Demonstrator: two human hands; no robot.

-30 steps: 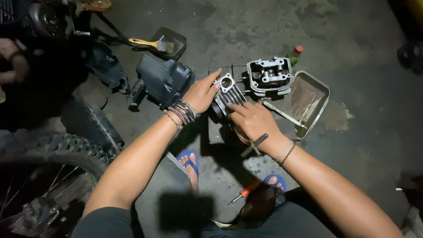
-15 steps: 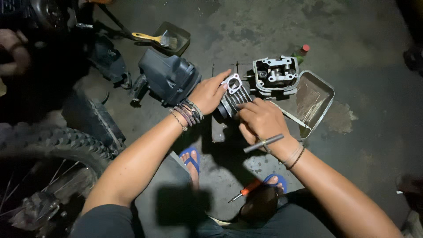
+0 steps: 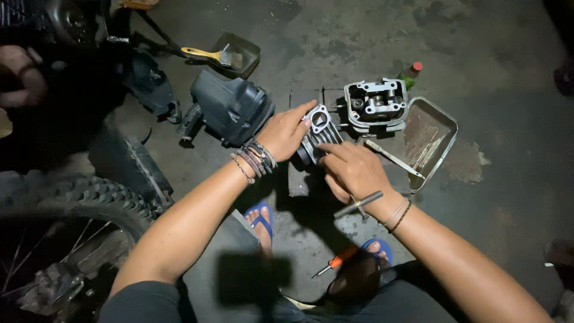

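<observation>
**Both hands on a finned engine cylinder**

The left hand (image 3: 288, 133) clasps the finned cylinder (image 3: 320, 136) from its left side, on the concrete floor (image 3: 496, 90) just beside the cylinder head (image 3: 375, 105). The right hand (image 3: 353, 170) presses fingers on the fins while a metal T-handle tool (image 3: 359, 204) lies under its palm. A metal tray (image 3: 439, 122) sits right.

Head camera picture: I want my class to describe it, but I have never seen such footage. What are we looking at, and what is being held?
The camera sits on a person's head, looking down at their own bare hands above a concrete floor. The left hand and right hand both hold a finned metal cylinder. Beside it lie a cylinder head, a metal tray, a dark plastic housing, a brush and an orange screwdriver. A knobbly tyre shows at left.
</observation>
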